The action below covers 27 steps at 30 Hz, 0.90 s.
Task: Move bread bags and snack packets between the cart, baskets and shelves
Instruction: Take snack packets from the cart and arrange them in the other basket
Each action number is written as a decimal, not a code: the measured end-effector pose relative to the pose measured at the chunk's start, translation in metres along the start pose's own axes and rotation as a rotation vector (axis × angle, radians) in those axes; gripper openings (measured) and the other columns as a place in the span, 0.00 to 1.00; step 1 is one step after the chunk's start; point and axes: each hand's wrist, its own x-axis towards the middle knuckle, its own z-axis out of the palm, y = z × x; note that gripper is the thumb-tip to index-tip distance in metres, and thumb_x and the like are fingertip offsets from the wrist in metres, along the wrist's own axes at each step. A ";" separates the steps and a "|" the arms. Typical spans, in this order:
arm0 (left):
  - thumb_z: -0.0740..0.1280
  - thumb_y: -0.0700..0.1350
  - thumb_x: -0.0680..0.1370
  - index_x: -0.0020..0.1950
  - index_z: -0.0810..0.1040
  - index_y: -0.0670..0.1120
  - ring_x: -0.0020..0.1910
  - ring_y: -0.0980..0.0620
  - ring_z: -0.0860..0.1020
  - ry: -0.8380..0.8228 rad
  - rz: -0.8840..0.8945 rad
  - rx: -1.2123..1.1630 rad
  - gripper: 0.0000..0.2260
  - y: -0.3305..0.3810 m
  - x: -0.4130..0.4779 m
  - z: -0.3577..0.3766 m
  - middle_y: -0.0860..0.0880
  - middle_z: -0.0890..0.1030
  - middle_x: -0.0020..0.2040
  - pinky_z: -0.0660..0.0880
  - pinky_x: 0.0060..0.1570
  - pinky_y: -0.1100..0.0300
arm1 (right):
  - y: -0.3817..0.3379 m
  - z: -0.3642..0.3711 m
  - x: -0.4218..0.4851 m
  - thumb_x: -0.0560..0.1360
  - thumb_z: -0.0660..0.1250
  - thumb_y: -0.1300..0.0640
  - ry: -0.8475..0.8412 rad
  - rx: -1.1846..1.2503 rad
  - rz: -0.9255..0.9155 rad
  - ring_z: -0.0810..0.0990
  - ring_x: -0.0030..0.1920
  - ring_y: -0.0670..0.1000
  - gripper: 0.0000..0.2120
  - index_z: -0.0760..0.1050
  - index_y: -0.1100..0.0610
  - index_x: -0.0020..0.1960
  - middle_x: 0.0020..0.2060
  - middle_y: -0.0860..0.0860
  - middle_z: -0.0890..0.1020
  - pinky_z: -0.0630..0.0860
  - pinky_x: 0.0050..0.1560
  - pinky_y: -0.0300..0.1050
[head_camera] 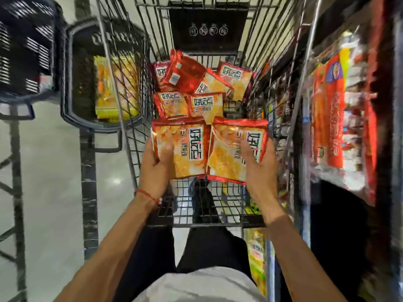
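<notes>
left hand (156,168): one snack packet (187,149) is held over the cart (257,51), fingers (151,151) curled round its edge
right hand (259,168): second packet (231,153) is gripped alongside
cart pile (196,88): several packets are left at the far end
basket (74,83): yellow packs (113,88) are inside
progress: judged partway; direction of transfer cannot be told

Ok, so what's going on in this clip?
A person stands at a wire cart, holding two orange snack packets above it: the left hand grips the left packet, the right hand grips the right packet. More of the same packets lie piled in the cart. A dark basket beside it holds yellow packs; stocked shelves run along the right.
</notes>
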 end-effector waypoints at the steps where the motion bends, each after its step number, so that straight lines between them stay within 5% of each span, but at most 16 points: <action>1: 0.60 0.40 0.86 0.70 0.70 0.53 0.53 0.73 0.79 -0.003 0.019 -0.001 0.14 0.003 -0.008 -0.007 0.62 0.78 0.58 0.76 0.50 0.74 | -0.003 -0.002 -0.009 0.81 0.62 0.36 -0.002 -0.007 -0.012 0.52 0.83 0.47 0.42 0.46 0.50 0.86 0.84 0.46 0.53 0.49 0.75 0.41; 5: 0.62 0.44 0.85 0.70 0.71 0.52 0.56 0.65 0.81 -0.007 0.029 -0.045 0.13 0.008 -0.039 -0.037 0.61 0.84 0.56 0.80 0.53 0.66 | -0.010 -0.005 -0.047 0.83 0.61 0.38 -0.047 -0.019 -0.038 0.49 0.83 0.46 0.41 0.43 0.51 0.86 0.85 0.45 0.50 0.47 0.70 0.36; 8: 0.63 0.46 0.85 0.70 0.73 0.51 0.60 0.55 0.83 -0.013 0.037 -0.083 0.13 0.004 -0.062 -0.064 0.55 0.84 0.60 0.82 0.54 0.56 | -0.008 0.001 -0.080 0.83 0.58 0.36 -0.075 -0.033 -0.065 0.50 0.83 0.47 0.39 0.45 0.50 0.86 0.85 0.45 0.51 0.46 0.78 0.41; 11: 0.67 0.57 0.80 0.71 0.72 0.51 0.60 0.50 0.83 -0.007 0.047 -0.091 0.21 -0.004 -0.089 -0.097 0.51 0.83 0.62 0.82 0.57 0.43 | -0.004 0.014 -0.118 0.83 0.55 0.33 -0.099 -0.034 -0.078 0.59 0.82 0.50 0.37 0.50 0.47 0.85 0.83 0.45 0.57 0.68 0.77 0.54; 13: 0.68 0.60 0.79 0.71 0.72 0.50 0.61 0.48 0.83 0.010 0.052 -0.111 0.24 -0.015 -0.109 -0.125 0.49 0.83 0.63 0.81 0.58 0.39 | 0.000 0.026 -0.148 0.84 0.54 0.35 -0.108 -0.040 -0.095 0.58 0.82 0.50 0.36 0.49 0.48 0.86 0.83 0.45 0.57 0.66 0.77 0.52; 15: 0.67 0.54 0.83 0.70 0.73 0.48 0.61 0.47 0.83 0.020 0.044 -0.134 0.19 -0.027 -0.128 -0.154 0.48 0.83 0.63 0.80 0.60 0.39 | 0.005 0.040 -0.180 0.85 0.54 0.39 -0.124 -0.062 -0.151 0.60 0.77 0.42 0.33 0.49 0.51 0.85 0.80 0.43 0.61 0.56 0.78 0.40; 17: 0.65 0.49 0.84 0.66 0.75 0.48 0.59 0.49 0.84 0.044 0.031 -0.145 0.12 -0.043 -0.147 -0.184 0.48 0.84 0.61 0.80 0.60 0.41 | 0.006 0.058 -0.213 0.87 0.54 0.45 -0.156 -0.064 -0.190 0.61 0.62 0.31 0.28 0.56 0.55 0.84 0.67 0.42 0.70 0.56 0.61 0.22; 19: 0.66 0.48 0.84 0.62 0.76 0.52 0.55 0.52 0.85 0.091 0.015 -0.165 0.07 -0.057 -0.168 -0.216 0.51 0.84 0.57 0.81 0.57 0.45 | 0.009 0.078 -0.245 0.88 0.55 0.49 -0.166 -0.084 -0.236 0.67 0.51 0.32 0.22 0.63 0.53 0.80 0.52 0.38 0.71 0.62 0.46 0.18; 21: 0.66 0.48 0.83 0.64 0.75 0.51 0.54 0.52 0.85 0.122 0.015 -0.166 0.10 -0.068 -0.184 -0.246 0.50 0.84 0.58 0.82 0.55 0.47 | 0.014 0.099 -0.271 0.88 0.55 0.47 -0.179 -0.088 -0.244 0.74 0.51 0.37 0.13 0.67 0.45 0.71 0.52 0.33 0.73 0.68 0.49 0.24; 24: 0.68 0.51 0.82 0.69 0.74 0.49 0.54 0.51 0.85 0.160 0.028 -0.184 0.16 -0.082 -0.209 -0.289 0.50 0.84 0.59 0.83 0.49 0.54 | 0.023 0.130 -0.300 0.86 0.55 0.41 -0.238 -0.084 -0.285 0.80 0.60 0.42 0.16 0.72 0.44 0.69 0.58 0.40 0.81 0.75 0.61 0.45; 27: 0.70 0.48 0.80 0.68 0.73 0.51 0.49 0.57 0.86 0.219 0.027 -0.245 0.17 -0.089 -0.229 -0.324 0.53 0.84 0.56 0.82 0.41 0.63 | 0.020 0.159 -0.323 0.85 0.57 0.40 -0.328 -0.066 -0.311 0.83 0.61 0.45 0.16 0.74 0.43 0.68 0.60 0.44 0.84 0.78 0.65 0.52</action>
